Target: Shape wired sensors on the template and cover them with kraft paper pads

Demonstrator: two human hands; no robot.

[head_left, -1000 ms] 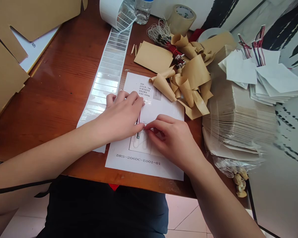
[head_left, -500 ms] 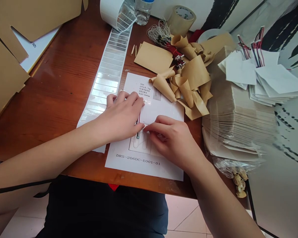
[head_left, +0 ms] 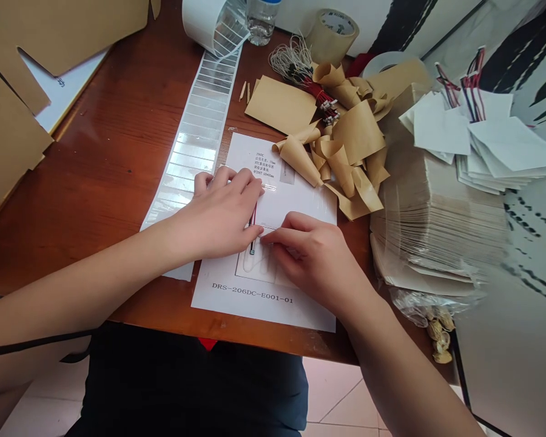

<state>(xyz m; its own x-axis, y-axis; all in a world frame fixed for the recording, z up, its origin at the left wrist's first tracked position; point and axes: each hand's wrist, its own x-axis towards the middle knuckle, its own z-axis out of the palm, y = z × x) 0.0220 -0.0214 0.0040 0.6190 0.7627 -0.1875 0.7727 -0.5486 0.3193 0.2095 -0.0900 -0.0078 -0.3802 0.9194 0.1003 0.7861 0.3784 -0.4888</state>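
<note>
Left hand: the left hand (head_left: 227, 209) lies palm down over the printed sheet (head_left: 295, 318), partly open, fingers bent, thumb extended apart from them; no grip is visible (its underside is hidden).
Right hand: the right hand (head_left: 312, 255) is mostly closed, index finger and thumb drawn near each other beside the left thumb; whether anything is pinched between them cannot be told.
Wire lead: the red and black wire lead (head_left: 252, 243) lies on the sheet, emerging from beneath the left hand, its small connector end inside the printed outline.
Sheet marking: "DRS-206DC-E001-01", along the edge nearest the person.
Label strip: the silver label strip (head_left: 195, 133) runs from its roll (head_left: 198, 24) down the table (head_left: 113, 158), passing left of the sheet.
Far side: curled brown paper (head_left: 359, 133) lies beside a wire bundle (head_left: 295, 67), with a tape roll (head_left: 318, 45) behind.
Right side: white cards (head_left: 441, 127) (some with red and black wires) rest on a plastic-wrapped stack (head_left: 441, 224).
</note>
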